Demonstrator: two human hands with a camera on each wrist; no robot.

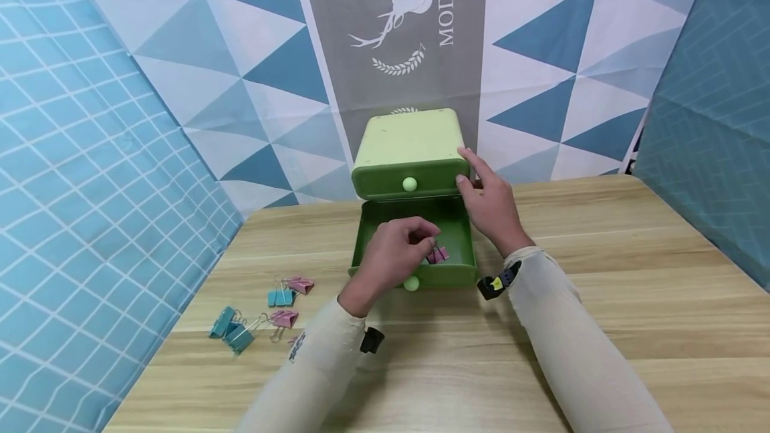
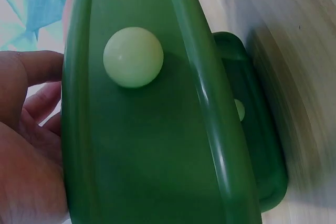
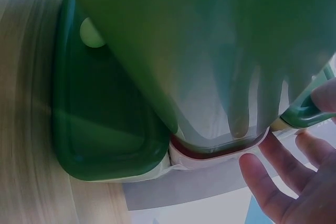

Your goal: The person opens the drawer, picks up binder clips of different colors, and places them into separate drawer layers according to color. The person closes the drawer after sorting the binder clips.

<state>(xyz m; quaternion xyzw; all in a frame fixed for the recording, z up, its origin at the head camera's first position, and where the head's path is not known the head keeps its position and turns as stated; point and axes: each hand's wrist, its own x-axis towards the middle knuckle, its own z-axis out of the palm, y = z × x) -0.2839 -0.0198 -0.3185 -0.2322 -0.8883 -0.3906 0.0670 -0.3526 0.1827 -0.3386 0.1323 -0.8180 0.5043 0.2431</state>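
A small drawer cabinet (image 1: 409,135) with a pale green top and dark green fronts stands at the back of the table. Below its closed top drawer, a green drawer (image 1: 445,276) is pulled out. Over this drawer my left hand (image 1: 391,252) pinches a pink binder clip (image 1: 438,256) by its wire handle. In the left wrist view the fingers pass behind the drawer front (image 2: 147,145), which hides the clip. My right hand (image 1: 490,202) rests against the cabinet's right side, thumb at the front corner of the top drawer, fingers mostly straight along the side.
Left on the wooden table lie several loose binder clips, among them a teal clip (image 1: 238,337), another teal clip (image 1: 281,297) and a pink clip (image 1: 284,318). A closed lower drawer (image 3: 100,114) sits beneath the pulled-out one. Patterned cloth (image 1: 265,85) hangs behind the table.
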